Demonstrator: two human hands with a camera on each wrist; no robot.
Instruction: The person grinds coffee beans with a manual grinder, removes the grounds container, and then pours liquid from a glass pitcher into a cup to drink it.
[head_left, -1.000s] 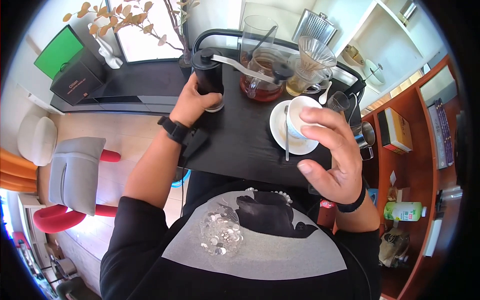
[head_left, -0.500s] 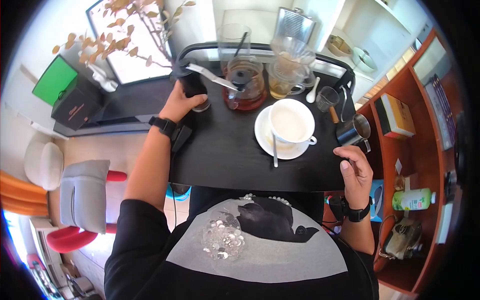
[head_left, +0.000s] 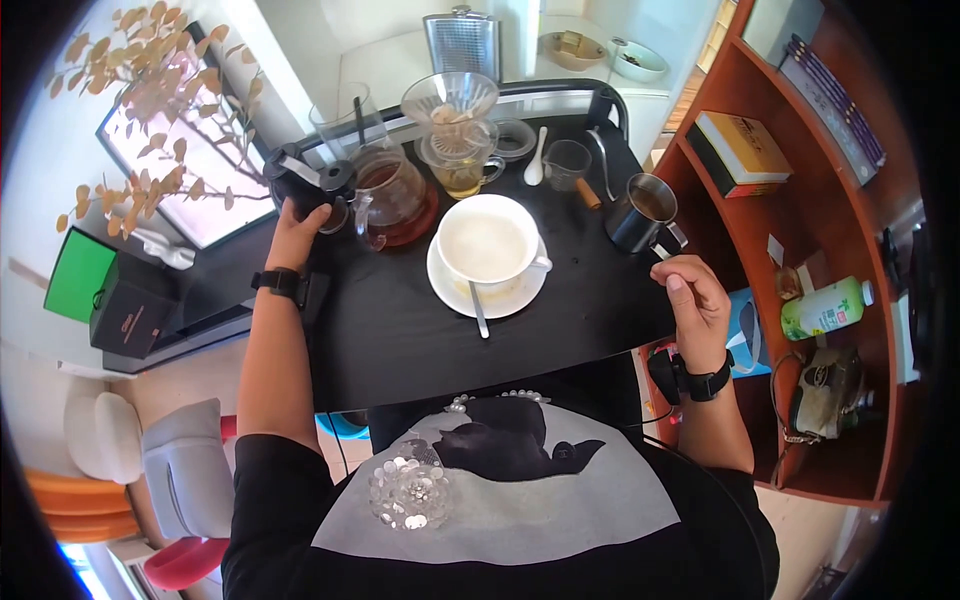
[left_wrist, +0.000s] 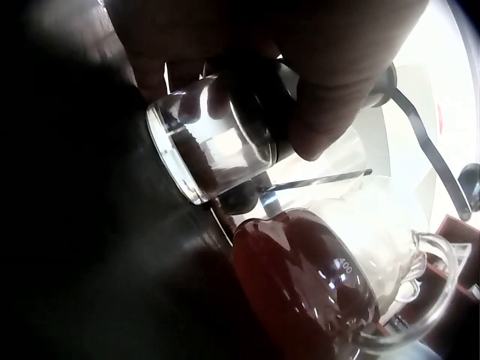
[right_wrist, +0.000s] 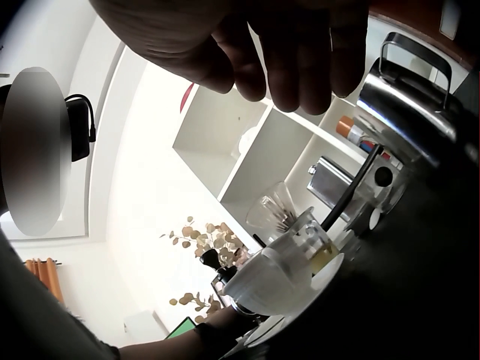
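At the table's left back, my left hand (head_left: 290, 240) grips a black hand coffee grinder (head_left: 292, 182) with a metal crank. The left wrist view shows fingers around its dark body, just above the clear glass base (left_wrist: 217, 142). My right hand (head_left: 702, 305) hovers by the right edge, fingers loosely bent, holding nothing. Close beyond it is a steel pitcher (head_left: 632, 222). In the right wrist view, the hanging fingers (right_wrist: 311, 82) touch nothing. A white cup (head_left: 488, 235) of pale, milky-looking liquid sits mid-table on a saucer (head_left: 515, 300) with a spoon (head_left: 480, 318).
Beside the grinder stands a glass pot (head_left: 395, 205) of reddish-brown liquid. A ribbed glass dripper (head_left: 450, 105) tops a glass server behind the cup. A white spoon (head_left: 536, 160) and small wooden-handled glass (head_left: 568, 162) lie right of it. A wooden shelf (head_left: 745, 235) borders the right.
My right hand has drawn back from over the cup to the table's right edge. The left hand keeps its hold on the grinder. The head view has swung, shifting the table leftward.
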